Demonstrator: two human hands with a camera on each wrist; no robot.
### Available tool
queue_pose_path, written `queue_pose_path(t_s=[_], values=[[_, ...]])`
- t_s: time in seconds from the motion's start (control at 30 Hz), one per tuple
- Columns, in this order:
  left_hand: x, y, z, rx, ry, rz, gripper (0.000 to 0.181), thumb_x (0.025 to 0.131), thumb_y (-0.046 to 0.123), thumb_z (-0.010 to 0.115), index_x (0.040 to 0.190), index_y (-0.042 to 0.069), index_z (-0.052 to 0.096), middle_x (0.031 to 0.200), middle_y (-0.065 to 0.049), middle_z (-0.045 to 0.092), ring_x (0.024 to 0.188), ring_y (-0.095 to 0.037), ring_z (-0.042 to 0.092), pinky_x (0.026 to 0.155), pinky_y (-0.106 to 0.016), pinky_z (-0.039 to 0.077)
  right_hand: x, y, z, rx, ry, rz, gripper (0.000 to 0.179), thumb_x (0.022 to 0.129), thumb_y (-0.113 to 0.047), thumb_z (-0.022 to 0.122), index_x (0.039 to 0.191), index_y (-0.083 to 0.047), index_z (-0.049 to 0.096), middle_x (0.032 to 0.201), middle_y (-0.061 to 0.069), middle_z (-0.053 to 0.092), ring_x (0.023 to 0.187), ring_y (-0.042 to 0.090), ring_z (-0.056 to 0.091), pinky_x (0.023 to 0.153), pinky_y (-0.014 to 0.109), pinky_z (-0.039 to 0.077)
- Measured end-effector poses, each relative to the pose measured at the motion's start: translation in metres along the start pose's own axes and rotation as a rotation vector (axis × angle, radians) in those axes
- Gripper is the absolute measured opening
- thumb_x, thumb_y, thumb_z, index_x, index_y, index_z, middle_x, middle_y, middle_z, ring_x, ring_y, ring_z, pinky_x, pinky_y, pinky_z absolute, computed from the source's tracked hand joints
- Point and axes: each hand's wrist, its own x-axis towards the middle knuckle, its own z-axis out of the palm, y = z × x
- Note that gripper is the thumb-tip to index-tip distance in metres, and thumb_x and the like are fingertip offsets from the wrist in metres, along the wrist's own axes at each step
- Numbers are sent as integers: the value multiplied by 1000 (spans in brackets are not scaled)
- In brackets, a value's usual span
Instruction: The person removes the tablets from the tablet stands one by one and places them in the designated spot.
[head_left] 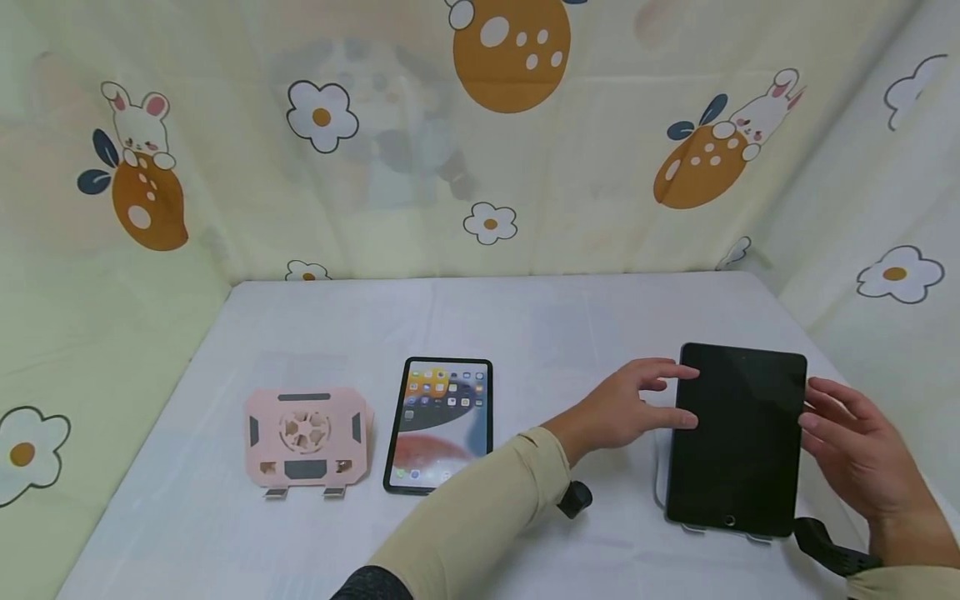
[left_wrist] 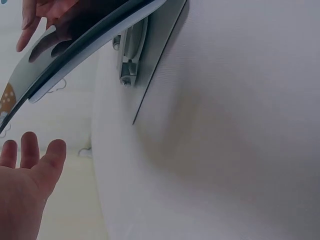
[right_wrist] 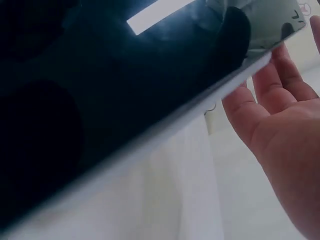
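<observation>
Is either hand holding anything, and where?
The left hand holds nothing; whether the right hand grips the dark-screened tablet by its right edge cannot be told.

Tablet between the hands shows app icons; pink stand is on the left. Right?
No icons there: the tablet between the left hand and right hand has a dark screen, as the head view shows. The pink stand is on the left.

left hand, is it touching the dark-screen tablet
Apart: the left wrist view shows a gap between the left hand and the dark-screen tablet, its visible fingertips short of the edge.
</observation>
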Motion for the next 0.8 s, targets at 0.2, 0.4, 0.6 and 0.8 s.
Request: queue_pose_path(t_s=[0.2, 0.4, 0.6, 0.8], values=[[8, 5, 5, 8, -13, -17, 51, 89, 27, 78, 136, 34, 62, 145, 22, 42, 120, -1, 50, 93, -26, 47, 5, 1, -1, 15, -46, 11, 47, 102, 6, 46, 143, -17, 53, 134, -12, 54, 113, 2, 56, 81, 15, 50], [12, 6, 9, 33, -20, -50, 51, 89, 29, 78, 137, 36, 61, 143, 22, 45, 119, 0, 49, 91, -26, 48, 8, 3, -5, 32, -112, 11, 47, 103, 6, 43, 145, -13, 51, 137, -10, 49, 114, 2, 55, 80, 17, 51], [12, 5, 8, 25, -13, -82, 53, 89, 28, 78, 138, 37, 60, 142, 23, 47, 121, 1, 48, 89, -25, 49, 9, 3, -7, 19, -129, 6, 47, 103, 6, 42, 146, -12, 51, 140, -10, 45, 116, 2, 54, 82, 16, 50], [14, 6, 8, 21, -34, -65, 51, 89, 29, 78, 136, 37, 61, 142, 22, 47, 121, -1, 48, 90, -25, 48, 10, 2, -6, 15, -164, 7, 47, 103, 7, 40, 145, -10, 52, 141, -9, 44, 117, 3, 54, 83, 18, 50]])
